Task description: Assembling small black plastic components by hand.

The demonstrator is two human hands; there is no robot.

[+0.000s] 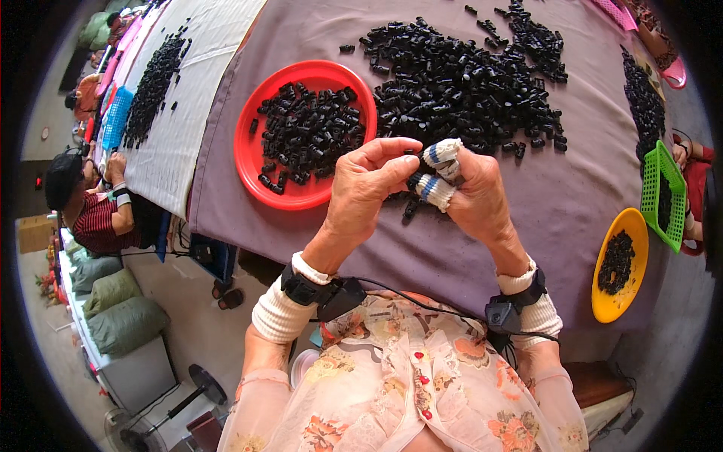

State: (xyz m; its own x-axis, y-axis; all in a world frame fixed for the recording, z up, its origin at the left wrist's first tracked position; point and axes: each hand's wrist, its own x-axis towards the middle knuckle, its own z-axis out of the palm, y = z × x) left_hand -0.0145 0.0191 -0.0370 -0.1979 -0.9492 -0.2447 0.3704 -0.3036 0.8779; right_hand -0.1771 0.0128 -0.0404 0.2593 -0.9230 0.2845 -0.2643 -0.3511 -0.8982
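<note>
A: Hundreds of small black plastic cylinder pieces (467, 83) lie heaped on the mauve cloth-covered table (572, 203) — by the look of it, most of the pile is yet to be handled.

B: And the round red plastic plate (252, 162) just beside the heap holds a fair layer of the same black pieces, so I'd judge a modest share is done, far less than what is left.

A: Both hands meet above the table's near edge. The left hand (365, 192) is curled, thumb and forefinger pinched together on what looks like one small black piece (413, 181), which sits right between the two hands.

B: The right hand (474, 196) is closed in towards it too, two fingers wrapped in white-and-blue cloth tape (440, 154) — whether it grips the piece as well, I cannot tell.

A: Textures, then: hard, matte, stubby pieces against soft wrinkled cloth, glossy plate rim.

B: Knitted white cuffs and black strapped wrist devices (331, 295) on both forearms. Off to the right, a yellow oval dish (602, 290) with more black pieces and a green plastic mesh basket (655, 177), well apart from the hands.
</note>
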